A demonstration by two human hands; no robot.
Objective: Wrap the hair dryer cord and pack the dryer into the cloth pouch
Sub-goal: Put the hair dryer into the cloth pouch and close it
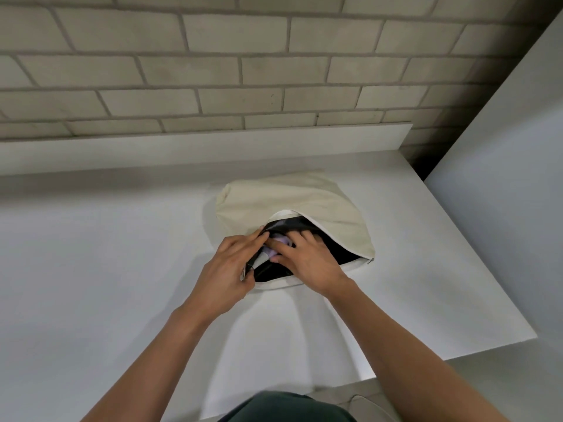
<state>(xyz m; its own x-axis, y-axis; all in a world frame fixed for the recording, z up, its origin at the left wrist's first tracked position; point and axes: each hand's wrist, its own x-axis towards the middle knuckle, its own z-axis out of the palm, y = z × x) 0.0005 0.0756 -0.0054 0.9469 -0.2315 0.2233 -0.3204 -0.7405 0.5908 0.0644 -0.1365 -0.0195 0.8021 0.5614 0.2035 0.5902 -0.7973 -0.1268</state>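
With the left hand [229,264] pinching the near-left rim of the cloth pouch [289,196] to keep its mouth wide on the surface [122,239], the right hand [309,258], fingers flat, should push the lilac hair dryer [281,240], lying in the opening, deeper in.

Your cloth pouch [292,196] is cream woven fabric, matt and lightly creased; its black lining [338,251] shows a faint sheen. The part of the dryer [281,239] you can see is smooth lilac plastic. Table [122,254]: white, smooth, matt. Wall [213,71]: rough, matt brick.
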